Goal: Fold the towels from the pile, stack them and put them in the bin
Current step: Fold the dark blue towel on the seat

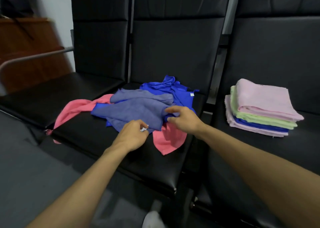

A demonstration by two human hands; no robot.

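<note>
- Towels in a loose pile point(138, 105) lie on the middle seat point(97, 141) of a row of black padded chairs, toward its back and right edge.
- On top of the pile is a grey-blue towel point(135, 111), crumpled and spread across the seat's centre.
- A royal blue towel point(173, 89) lies bunched behind it near the seat's back edge, with a small white tag point(191, 94) at its right corner.
- A pink towel point(166, 141) lies under both. One end points toward the seat's front edge and the other trails off its left edge.
- The left hand point(133, 136) is at the near edge of the grey-blue towel, thumb and fingertips pinched together on the hem beside a small white label point(144, 128).
- The right hand point(185, 119) rests on the right end of the same towel. Its forefinger and thumb are curved with a gap between them over a fold, and I cannot tell whether they grip the cloth.
- A folded stack point(259, 110) sits on the right seat point(303, 141), near that seat's left edge and well apart from the pile. It has pale pink on top, then light green, royal blue and pale pink at the bottom.
- The left seat point(43, 99) ends in a grey metal armrest point(34, 58), with brown wooden furniture point(26, 42) behind it.
</note>
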